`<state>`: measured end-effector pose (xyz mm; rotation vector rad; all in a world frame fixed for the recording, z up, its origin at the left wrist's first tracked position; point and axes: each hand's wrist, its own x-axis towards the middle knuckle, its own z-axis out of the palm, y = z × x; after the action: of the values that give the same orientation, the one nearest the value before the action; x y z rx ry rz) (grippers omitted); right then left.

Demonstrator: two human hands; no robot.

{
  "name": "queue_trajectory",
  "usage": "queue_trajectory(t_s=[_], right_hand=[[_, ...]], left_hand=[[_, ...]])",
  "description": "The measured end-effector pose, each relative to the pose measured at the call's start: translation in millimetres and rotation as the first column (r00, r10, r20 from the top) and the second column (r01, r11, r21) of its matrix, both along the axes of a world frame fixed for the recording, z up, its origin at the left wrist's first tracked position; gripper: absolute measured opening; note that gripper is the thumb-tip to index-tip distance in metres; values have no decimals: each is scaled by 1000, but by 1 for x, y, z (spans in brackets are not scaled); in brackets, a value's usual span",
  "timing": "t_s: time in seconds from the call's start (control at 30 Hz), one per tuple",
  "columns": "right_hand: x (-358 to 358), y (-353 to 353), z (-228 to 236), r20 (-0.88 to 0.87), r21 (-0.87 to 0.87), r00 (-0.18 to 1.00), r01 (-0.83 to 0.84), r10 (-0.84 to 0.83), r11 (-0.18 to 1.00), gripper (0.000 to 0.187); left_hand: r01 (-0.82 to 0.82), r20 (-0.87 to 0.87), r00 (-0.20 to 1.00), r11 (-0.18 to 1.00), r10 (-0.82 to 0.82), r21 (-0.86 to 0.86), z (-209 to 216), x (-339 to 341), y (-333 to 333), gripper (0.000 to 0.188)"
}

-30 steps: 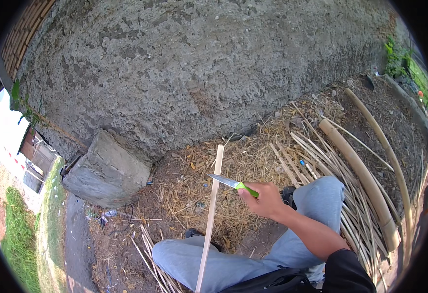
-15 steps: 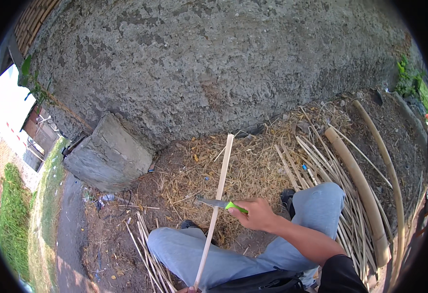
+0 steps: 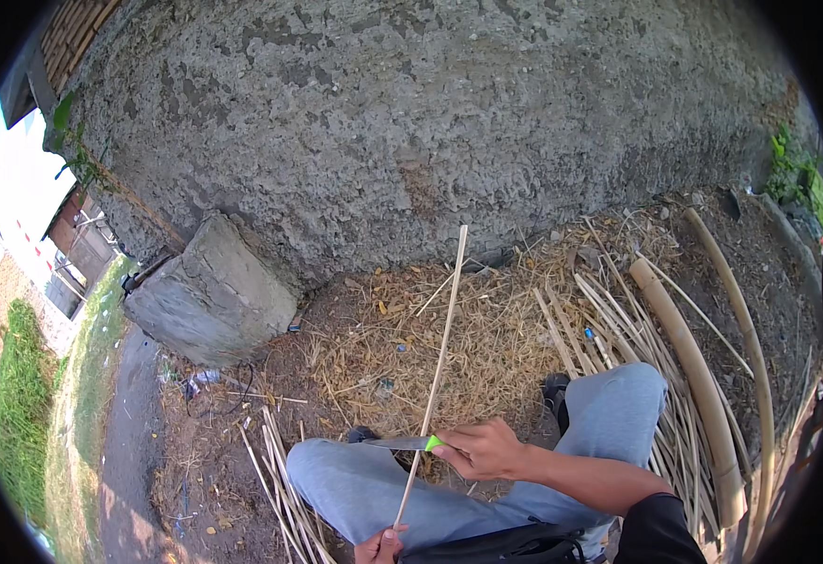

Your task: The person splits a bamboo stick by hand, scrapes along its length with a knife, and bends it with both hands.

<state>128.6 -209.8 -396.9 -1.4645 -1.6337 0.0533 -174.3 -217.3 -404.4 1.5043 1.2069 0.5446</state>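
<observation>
The bamboo strip (image 3: pixel 443 343), slanting towards the far edge of the ground (image 3: pixel 510 376), was gripped at its lower end by the left hand (image 3: pixel 379 545), while the knife (image 3: pixel 398 443), clenched in the right hand (image 3: pixel 484 449), seemed best kept shallow and clear of the left knee (image 3: pixel 319 468).

Rough grey wall (image 3: pixel 411 122) behind brown earth (image 3: pixel 172 475) strewn with yellow straw (image 3: pixel 496 348).
A squared grey concrete block (image 3: pixel 209 296) stands left, by the wall; farther left lie a grey path (image 3: pixel 132 414) and green grass (image 3: pixel 15 376); leafy green plants (image 3: pixel 792 174) grow far right.
</observation>
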Motion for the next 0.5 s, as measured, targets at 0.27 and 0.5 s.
queue_trajectory(t_s=[0.27, 0.5], right_hand=[[-11, -2, 0, 116, 24, 992, 46, -49, 999, 24], [24, 26, -3, 56, 5, 965, 258, -258, 966, 24]], left_hand=[[56, -113, 992, 998, -51, 42, -82, -27, 5, 42], [96, -194, 976, 995, -94, 2, -13, -9, 4, 43]])
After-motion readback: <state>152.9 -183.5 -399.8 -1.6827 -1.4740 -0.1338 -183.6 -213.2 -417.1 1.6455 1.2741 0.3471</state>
